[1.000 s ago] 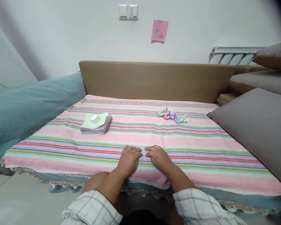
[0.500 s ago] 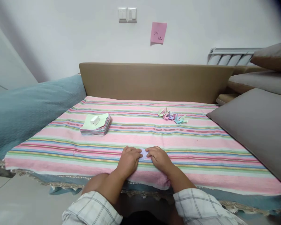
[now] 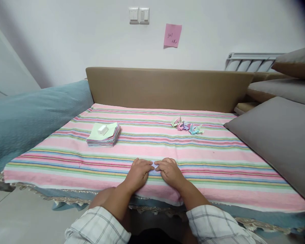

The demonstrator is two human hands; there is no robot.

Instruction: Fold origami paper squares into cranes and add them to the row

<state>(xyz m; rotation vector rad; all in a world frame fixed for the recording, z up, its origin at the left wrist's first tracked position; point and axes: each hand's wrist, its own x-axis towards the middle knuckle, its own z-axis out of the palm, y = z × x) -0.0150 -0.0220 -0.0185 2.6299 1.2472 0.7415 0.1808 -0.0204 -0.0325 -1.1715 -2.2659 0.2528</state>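
Grips one lilac paper [image 3: 154,165] in closed fingers of left hand [image 3: 139,172] and right hand [image 3: 169,171], on one striped cloth [image 3: 152,149], nearer than folded papers [image 3: 185,126], too bunched to count, and one paper stack [image 3: 104,140] topped by one white block [image 3: 103,130].

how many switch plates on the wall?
2, side by side: the left plate, and the right plate between it and the pink note. None looks hidden.

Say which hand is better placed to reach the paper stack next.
Likely the left hand: it is nearer the paper stack, which lies leftward; the right hand is farther. Both touch lilac paper.
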